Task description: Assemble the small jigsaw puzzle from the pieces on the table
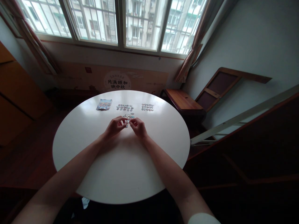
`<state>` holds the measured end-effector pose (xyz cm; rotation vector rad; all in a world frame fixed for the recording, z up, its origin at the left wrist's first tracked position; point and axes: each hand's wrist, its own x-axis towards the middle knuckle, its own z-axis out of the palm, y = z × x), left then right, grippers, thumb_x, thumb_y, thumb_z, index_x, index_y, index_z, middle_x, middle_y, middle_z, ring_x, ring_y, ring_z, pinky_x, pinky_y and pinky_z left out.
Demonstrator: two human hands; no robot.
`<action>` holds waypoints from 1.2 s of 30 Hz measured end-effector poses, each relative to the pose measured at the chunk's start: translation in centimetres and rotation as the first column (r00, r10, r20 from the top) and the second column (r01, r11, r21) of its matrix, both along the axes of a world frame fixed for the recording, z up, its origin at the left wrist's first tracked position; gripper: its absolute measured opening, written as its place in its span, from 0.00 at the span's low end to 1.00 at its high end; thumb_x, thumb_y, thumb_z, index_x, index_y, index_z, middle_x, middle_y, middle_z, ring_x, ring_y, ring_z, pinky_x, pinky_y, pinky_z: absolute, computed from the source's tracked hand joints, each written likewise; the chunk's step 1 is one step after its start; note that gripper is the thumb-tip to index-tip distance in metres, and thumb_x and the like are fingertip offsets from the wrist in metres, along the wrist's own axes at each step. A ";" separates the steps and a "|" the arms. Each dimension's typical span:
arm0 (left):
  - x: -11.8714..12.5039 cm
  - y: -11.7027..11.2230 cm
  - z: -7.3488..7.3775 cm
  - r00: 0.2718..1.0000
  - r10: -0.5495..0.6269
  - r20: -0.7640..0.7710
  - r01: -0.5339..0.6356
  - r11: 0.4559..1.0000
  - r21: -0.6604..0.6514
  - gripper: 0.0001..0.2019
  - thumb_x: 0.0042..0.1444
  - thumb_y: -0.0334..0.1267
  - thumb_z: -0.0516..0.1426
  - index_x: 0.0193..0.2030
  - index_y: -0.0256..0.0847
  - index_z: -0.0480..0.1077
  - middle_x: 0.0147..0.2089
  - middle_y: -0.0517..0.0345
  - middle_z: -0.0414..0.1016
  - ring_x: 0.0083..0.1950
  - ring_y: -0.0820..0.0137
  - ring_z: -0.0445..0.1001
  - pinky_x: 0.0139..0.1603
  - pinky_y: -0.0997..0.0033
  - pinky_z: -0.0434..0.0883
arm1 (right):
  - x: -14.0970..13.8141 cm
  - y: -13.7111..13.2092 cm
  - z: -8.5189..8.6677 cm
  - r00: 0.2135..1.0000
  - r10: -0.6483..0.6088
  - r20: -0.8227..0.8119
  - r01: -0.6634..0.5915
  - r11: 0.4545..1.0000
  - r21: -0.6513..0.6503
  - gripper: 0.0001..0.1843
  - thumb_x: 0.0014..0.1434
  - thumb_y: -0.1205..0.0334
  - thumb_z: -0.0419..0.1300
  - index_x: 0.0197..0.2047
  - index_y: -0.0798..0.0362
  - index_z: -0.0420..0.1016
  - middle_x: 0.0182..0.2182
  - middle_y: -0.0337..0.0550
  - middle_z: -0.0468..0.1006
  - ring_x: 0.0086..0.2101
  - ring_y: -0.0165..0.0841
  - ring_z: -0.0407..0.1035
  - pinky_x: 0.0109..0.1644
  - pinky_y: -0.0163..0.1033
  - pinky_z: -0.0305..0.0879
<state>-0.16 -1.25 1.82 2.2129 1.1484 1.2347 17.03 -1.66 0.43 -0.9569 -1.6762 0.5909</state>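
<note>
My left hand [115, 125] and my right hand [138, 127] meet over the middle of a round white table [126, 174], their fingertips only a little apart. A small loose pile of jigsaw puzzle pieces [129, 116] lies at and just beyond the fingertips. The right thumb and fingers are pinched together at the pile's near edge, seemingly on a puzzle piece. On the left, the fingers curl toward the thumb; whatever is between them is too small to make out. Farther back, more pieces are spread in rows, one group [125, 107] behind the pile and a neater group [147, 107] to the right.
A colourful printed packet [104, 104] lies at the table's far left. Beyond the right edge stands a wooden chair or bench [182, 100]. A long printed board [144, 76] leans below the barred windows [142, 25]. Dark wooden furniture [252, 168] fills the lower right.
</note>
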 end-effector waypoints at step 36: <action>0.1 0.2 -0.3 0.999 -0.034 0.009 0.034 0.999 -0.038 0.14 0.61 0.42 0.53 0.46 0.39 0.75 0.36 0.55 0.73 0.25 0.76 0.70 0.26 0.76 0.68 | 0.0 0.1 -0.1 1.000 -0.004 0.014 0.004 1.000 0.018 0.07 0.58 0.60 0.58 0.33 0.54 0.74 0.31 0.41 0.74 0.27 0.27 0.67 0.34 0.33 0.66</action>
